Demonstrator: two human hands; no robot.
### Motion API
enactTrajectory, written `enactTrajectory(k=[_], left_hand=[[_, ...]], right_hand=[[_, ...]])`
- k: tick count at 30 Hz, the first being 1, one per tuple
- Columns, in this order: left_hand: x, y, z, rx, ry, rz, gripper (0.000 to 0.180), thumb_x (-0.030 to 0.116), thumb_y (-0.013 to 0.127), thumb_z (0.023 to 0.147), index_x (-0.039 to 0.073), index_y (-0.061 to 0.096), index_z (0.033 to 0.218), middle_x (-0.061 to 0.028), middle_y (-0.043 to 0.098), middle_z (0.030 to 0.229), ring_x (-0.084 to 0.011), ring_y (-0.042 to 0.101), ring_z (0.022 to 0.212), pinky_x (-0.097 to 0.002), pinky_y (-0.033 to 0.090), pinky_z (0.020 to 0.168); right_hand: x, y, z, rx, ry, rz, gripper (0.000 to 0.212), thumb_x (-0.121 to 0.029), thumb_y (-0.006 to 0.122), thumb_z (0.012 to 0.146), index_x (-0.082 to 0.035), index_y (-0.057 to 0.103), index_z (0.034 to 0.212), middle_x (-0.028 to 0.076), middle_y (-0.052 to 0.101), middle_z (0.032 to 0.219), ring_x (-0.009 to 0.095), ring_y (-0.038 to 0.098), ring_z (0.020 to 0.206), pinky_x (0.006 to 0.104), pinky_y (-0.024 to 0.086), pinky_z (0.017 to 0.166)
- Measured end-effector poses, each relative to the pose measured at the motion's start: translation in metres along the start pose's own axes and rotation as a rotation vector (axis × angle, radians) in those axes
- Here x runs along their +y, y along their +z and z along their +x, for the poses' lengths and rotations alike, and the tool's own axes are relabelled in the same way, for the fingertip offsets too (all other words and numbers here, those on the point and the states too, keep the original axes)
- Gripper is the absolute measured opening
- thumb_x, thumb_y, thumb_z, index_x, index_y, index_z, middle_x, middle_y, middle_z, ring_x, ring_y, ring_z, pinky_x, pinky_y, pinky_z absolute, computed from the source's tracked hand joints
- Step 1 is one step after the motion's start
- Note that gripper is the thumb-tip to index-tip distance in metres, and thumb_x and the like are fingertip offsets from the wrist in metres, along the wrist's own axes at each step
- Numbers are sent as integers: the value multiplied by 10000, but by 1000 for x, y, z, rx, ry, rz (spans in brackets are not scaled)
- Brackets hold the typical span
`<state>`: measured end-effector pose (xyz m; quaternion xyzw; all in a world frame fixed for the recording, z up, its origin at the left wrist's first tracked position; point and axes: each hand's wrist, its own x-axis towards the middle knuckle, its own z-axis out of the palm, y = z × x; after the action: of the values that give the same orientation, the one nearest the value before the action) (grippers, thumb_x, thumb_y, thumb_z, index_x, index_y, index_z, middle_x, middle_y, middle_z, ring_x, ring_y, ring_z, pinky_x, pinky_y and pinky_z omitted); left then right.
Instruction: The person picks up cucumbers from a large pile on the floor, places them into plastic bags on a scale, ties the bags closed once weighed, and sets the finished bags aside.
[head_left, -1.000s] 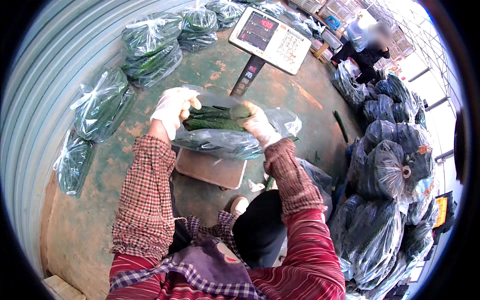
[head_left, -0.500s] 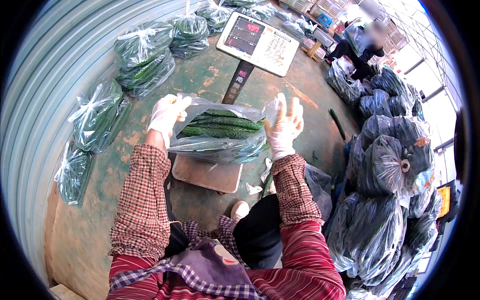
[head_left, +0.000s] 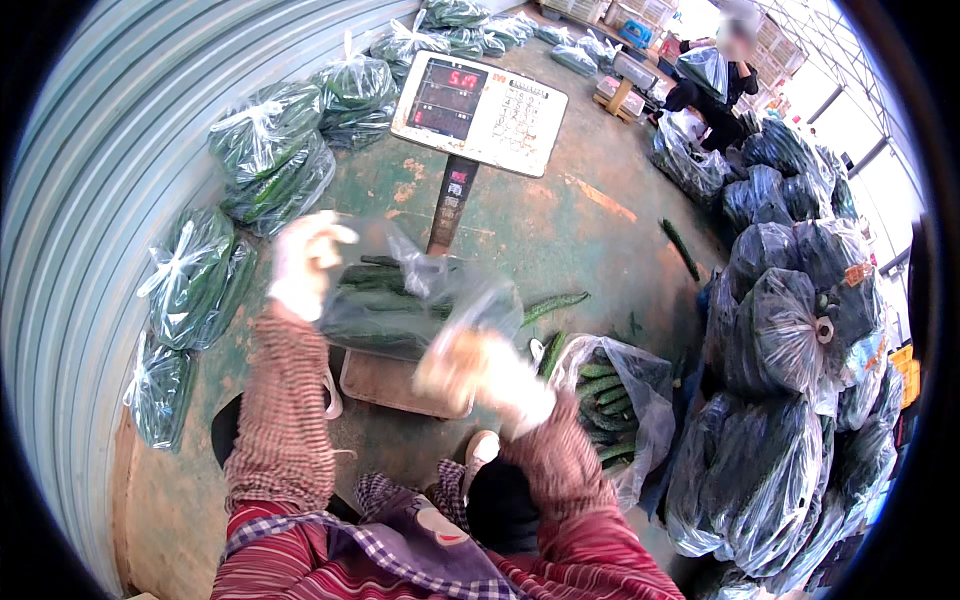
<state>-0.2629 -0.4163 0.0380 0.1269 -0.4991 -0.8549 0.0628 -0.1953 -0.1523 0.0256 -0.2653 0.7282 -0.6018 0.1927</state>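
Over a scale platform [head_left: 388, 382], a clear, crinkled plastic bag [head_left: 380, 330] of long, dark-green cucumbers [head_left: 375, 283]. Left hand [head_left: 303, 262] at its left edge, right hand [head_left: 475, 372] at its lower right, apart, blurred; grip impossible to tell.

Right grip [head_left: 478, 372] lowered toward near side of bag [head_left: 375, 328].

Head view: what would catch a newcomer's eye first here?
Probably the scale display with red digits, near top centre. Below it, a clear bag of cucumbers has the blurred left hand at its left end and right hand at its lower right. Filled bags crowd the right side.
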Motion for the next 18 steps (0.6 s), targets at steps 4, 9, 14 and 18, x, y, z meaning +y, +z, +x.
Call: enactTrajectory(k=[4,9,14,18], left_hand=[[-6,-75,-13,-73,-8,-73,126,141,539,829,20,577,826,-43,617,664,-17,380,448,-186,331,449],[28,34,-27,-117,21,294,263,188,520,866,-11,581,704,12,500,518,-19,265,348,-167,205,358],[30,25,-38,-206,82,208,259,145,455,905,-54,564,780,20,484,510,-11,253,344,-172,259,394],[20,26,-36,-76,-25,176,306,156,432,925,-51,575,749,79,340,462,-8,219,362,-187,238,408]], right_hand=[[-16,-11,-23,245,-117,609,296,-269,543,869,-9,646,775,24,614,699,98,519,557,215,400,490],[12,-66,1,541,-248,760,297,-241,512,868,39,608,892,107,647,798,111,512,574,237,432,588],[8,-82,-11,645,-406,643,293,-228,496,889,37,622,902,109,646,744,99,511,557,244,444,612],[3,-61,16,552,-299,709,347,-271,501,894,47,626,954,118,647,761,125,560,622,246,445,655]])
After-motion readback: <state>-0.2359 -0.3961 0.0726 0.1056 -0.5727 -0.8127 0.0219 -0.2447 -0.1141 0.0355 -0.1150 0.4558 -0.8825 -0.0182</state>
